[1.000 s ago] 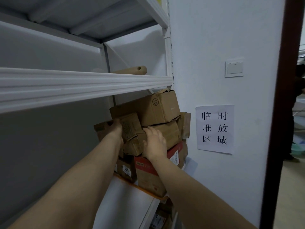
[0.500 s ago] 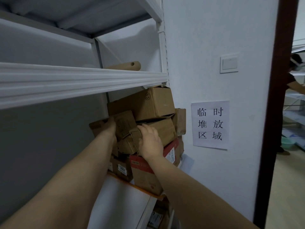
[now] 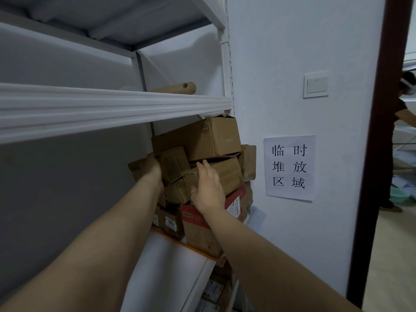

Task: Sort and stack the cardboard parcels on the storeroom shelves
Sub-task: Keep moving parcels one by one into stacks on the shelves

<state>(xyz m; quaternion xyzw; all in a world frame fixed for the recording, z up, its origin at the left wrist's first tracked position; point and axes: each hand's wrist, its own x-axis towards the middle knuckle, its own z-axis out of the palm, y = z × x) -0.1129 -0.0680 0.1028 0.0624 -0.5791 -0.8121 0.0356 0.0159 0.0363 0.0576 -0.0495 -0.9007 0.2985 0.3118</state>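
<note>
A pile of brown cardboard parcels fills the right end of a white shelf. On top lies a large box marked 15 (image 3: 216,137). Below it a small printed box (image 3: 175,163) leans to the left, and my left hand (image 3: 153,164) grips its left edge. My right hand (image 3: 208,188) lies flat, fingers spread, on the front of a crumpled long box (image 3: 227,174) in the middle of the pile. A red and brown box (image 3: 200,233) and a small box labelled 3007 (image 3: 171,224) sit underneath.
A white shelf rail (image 3: 112,106) runs across just above the pile, with a cardboard tube (image 3: 177,87) on that upper shelf. A wall with a paper sign (image 3: 289,167) and a switch (image 3: 316,85) stands to the right. Another person (image 3: 405,113) stands beyond a dark door frame (image 3: 378,154).
Both hands stay on the same parcels in the pile. My view has drifted a little, so the pile sits slightly lower left than a second ago.
</note>
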